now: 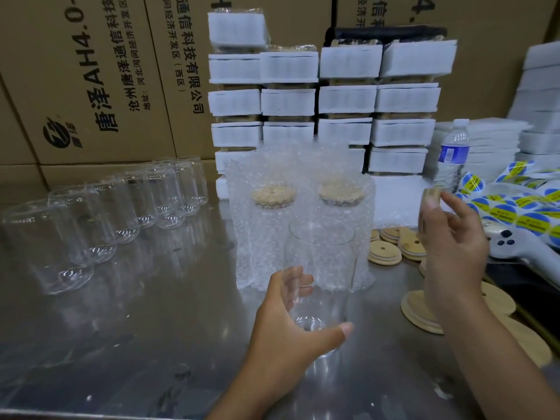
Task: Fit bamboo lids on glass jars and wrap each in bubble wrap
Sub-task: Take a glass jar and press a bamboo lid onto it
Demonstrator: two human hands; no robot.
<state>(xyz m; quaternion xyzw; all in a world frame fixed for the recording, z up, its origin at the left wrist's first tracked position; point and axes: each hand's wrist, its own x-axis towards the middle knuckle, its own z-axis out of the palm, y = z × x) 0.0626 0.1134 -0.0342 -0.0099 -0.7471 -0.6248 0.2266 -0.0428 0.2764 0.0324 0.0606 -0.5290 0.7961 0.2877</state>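
My left hand [291, 325] grips the lower part of an open clear glass jar [321, 268], upright at the centre of the steel table [151, 344]. My right hand [454, 237] is raised to the jar's right and pinches a bamboo lid [430, 197] on edge between thumb and fingers. Just behind the jar stand two lidded jars in bubble wrap [269, 225] [342, 207]. Loose bamboo lids [391, 247] lie on the table at the right.
Several bare glass jars [100, 219] stand in rows at the left. Stacks of white foam-packed lids [327, 101] and cardboard boxes [91, 71] line the back. A water bottle [453, 153], sticker rolls [521, 207] and a white device [509, 247] sit at the right.
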